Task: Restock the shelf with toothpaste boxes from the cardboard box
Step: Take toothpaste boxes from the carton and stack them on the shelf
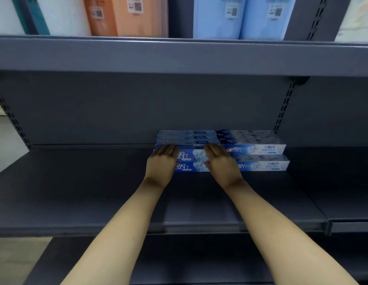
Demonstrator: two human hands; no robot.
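Note:
Blue and white toothpaste boxes lie stacked in two piles against the back of the dark grey shelf point(96, 192). The left pile point(189, 138) and the right pile point(255, 149) stand side by side and touch. My left hand point(162, 161) lies with straight fingers on the front left of the left pile. My right hand point(222, 163) lies the same way on the front where the two piles meet. Both hands press flat on the box fronts. The cardboard box is out of view.
The shelf board stretches bare to the left of the piles and in front of them. An upper shelf point(179, 56) hangs close above, loaded with orange packs point(125, 15) and light blue packs point(240, 15). Slotted uprights point(284, 108) flank the bay.

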